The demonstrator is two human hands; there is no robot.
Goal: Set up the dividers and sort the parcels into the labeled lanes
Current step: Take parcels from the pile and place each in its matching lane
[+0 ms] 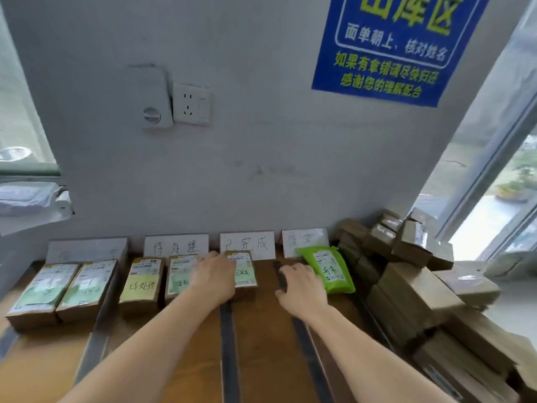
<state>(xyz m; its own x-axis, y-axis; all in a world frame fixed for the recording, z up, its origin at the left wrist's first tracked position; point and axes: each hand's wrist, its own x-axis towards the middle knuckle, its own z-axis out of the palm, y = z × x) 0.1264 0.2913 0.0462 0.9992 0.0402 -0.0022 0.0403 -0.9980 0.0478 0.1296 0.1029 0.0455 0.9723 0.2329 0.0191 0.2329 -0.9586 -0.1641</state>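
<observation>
Four white label cards (pixel 247 244) stand against the wall at the back of a wooden table (pixel 261 330). Dark divider strips (pixel 228 344) split the table into lanes. Two brown parcels (pixel 84 286) lie in the leftmost lane and two (pixel 142 282) in the second. My left hand (pixel 213 279) lies flat, fingers stretched toward the wall, over the middle divider and between a second-lane parcel and the third-lane parcel (pixel 244 271). My right hand (pixel 302 286) curls over the far end of the right divider (pixel 308 353), thumb on its left side. A green bag parcel (pixel 331 269) lies just right of it.
A loose heap of brown cardboard parcels (pixel 421 286) fills the table's right side up to the window. A wall socket (pixel 190 104) and a blue sign (pixel 389 48) are on the wall. A white pack (pixel 26 197) sits on the left sill.
</observation>
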